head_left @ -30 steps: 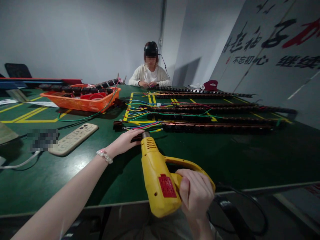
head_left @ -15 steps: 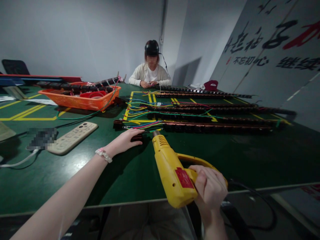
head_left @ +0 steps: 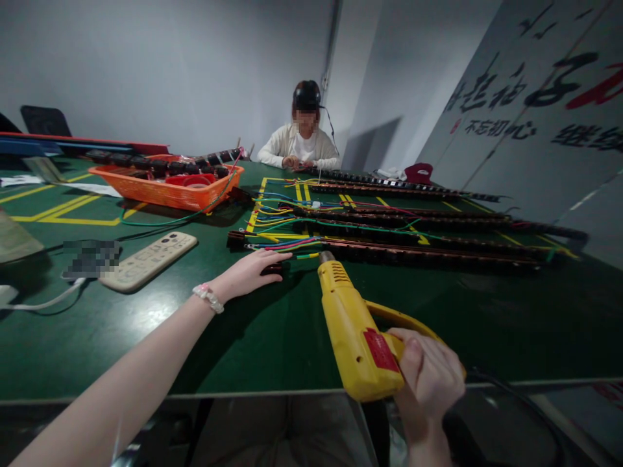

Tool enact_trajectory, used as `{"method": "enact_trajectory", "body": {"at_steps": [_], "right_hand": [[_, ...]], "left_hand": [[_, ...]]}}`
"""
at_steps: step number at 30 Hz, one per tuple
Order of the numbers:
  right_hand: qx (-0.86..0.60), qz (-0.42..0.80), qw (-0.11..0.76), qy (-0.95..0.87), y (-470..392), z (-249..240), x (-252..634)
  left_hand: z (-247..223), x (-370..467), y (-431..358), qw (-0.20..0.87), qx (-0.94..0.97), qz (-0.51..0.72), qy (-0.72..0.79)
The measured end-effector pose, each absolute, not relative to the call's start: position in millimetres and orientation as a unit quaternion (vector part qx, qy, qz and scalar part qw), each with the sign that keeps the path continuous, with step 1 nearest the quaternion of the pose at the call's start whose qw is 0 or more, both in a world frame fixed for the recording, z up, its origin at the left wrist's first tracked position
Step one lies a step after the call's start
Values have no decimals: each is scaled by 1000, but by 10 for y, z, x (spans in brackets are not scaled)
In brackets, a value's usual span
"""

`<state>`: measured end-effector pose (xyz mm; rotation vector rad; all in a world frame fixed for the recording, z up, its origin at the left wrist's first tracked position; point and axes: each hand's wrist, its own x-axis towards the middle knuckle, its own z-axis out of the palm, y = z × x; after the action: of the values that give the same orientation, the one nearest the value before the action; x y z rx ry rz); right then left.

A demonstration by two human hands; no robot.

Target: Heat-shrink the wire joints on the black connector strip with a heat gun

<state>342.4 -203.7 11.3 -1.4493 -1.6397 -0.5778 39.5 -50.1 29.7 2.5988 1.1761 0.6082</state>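
Observation:
My right hand (head_left: 433,373) is wrapped around the handle of a yellow heat gun (head_left: 360,337) with a red label. Its metal nozzle (head_left: 327,257) points away from me, at the end of a green and yellow wire (head_left: 307,256). My left hand (head_left: 253,269), a scrunchie on its wrist, lies palm down with fingers stretched over the wire ends and a small dark piece (head_left: 272,268). What is under the palm is hidden. Just beyond, pink, blue and yellow wires (head_left: 292,244) run along a long dark strip (head_left: 428,255).
More long dark strips (head_left: 438,213) with coloured wires lie parallel farther back. An orange basket (head_left: 165,194) of dark parts stands left, behind a beige power strip (head_left: 150,263). A person (head_left: 304,146) sits across the green table (head_left: 272,350). The gun's cable (head_left: 511,386) trails right.
The heat gun has shifted right along the wire, and more of the green and yellow part shows. My left hand stays about where it was. The whole view has turned slightly.

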Motion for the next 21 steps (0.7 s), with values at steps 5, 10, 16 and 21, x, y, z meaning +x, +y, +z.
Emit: {"method": "enact_trajectory", "body": {"at_steps": [5,10,16,21], "right_hand": [[-566,-203,441,-666,-2114,82,3288],[-547,-165,473,-671,-2167,43,3061],[-530,-149,487,-678,-2151,46,2926],[-523,-147,481,-688,-2137,49,2944]], "left_hand": [[287,400,-494,114,887,212,394],[291,404,-506,128,882,225,393],[271,396,-483,139,874,232,403],[250,389,-463,147,868,228,417]]}}
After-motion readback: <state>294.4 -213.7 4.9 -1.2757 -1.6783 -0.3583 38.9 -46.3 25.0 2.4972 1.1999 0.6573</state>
